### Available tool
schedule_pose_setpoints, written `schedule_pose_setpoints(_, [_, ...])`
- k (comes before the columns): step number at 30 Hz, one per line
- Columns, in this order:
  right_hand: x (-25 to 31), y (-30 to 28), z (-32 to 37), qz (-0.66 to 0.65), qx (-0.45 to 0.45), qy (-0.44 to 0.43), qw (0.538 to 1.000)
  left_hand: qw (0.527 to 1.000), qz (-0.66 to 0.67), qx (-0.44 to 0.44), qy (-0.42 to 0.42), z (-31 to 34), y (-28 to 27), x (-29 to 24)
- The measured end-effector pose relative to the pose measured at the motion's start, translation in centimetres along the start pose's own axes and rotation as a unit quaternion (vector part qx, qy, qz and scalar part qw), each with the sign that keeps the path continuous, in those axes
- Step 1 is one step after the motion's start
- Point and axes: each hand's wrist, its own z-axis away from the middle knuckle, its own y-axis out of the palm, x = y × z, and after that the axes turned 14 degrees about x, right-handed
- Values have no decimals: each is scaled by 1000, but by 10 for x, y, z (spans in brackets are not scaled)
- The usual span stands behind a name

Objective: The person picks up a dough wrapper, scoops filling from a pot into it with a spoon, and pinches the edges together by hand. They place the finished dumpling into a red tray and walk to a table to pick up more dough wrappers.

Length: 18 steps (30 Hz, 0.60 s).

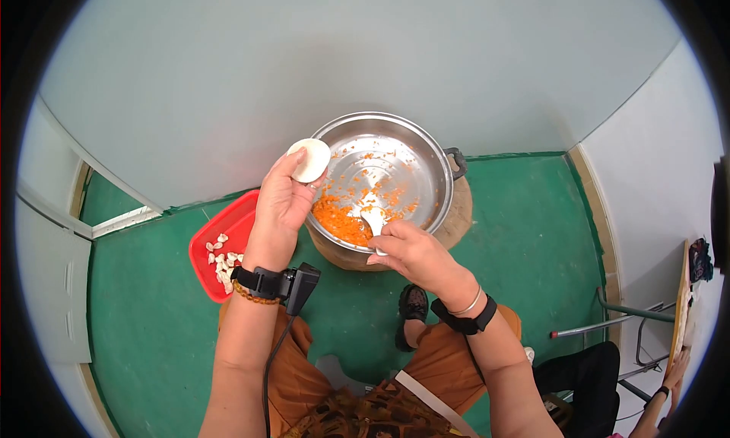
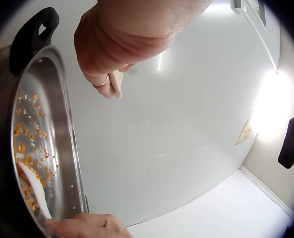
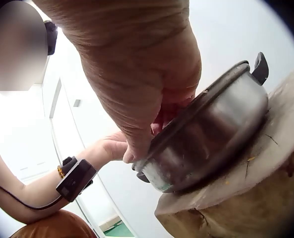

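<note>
In the head view my left hand (image 1: 285, 198) holds up a round white piece (image 1: 310, 160) like a dough wrapper, at the upper left rim of a steel pan (image 1: 435, 160). My right hand (image 1: 418, 257) pinches the handle of a white spoon (image 1: 374, 219) over the pan's near side. Chopped orange filling (image 1: 334, 217) lies mostly at the pan's lower left, with bits scattered across the bottom. In the left wrist view the spoon (image 2: 36, 191) dips among orange bits. The right wrist view shows my right hand (image 3: 142, 74) at the pan's rim; the spoon is hidden there.
The pan stands on a round wooden block (image 1: 458, 214). A red tray (image 1: 201, 244) with several white garlic-like cloves stands left of it. A grey wall (image 1: 380, 50) rises behind. At the right, another person's hand (image 1: 675, 369) rests by a board (image 1: 679, 309) above metal legs.
</note>
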Motion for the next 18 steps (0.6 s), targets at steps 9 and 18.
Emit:
schedule_pose_setpoints(9, [-14, -18, -3, -26, -200, 37, 979, 1000, 13, -9, -10, 2, -4, -3])
schedule_pose_setpoints(18, [-16, -29, 5, 7, -181, 110, 977, 999, 43, -9, -5, 4, -8, -10])
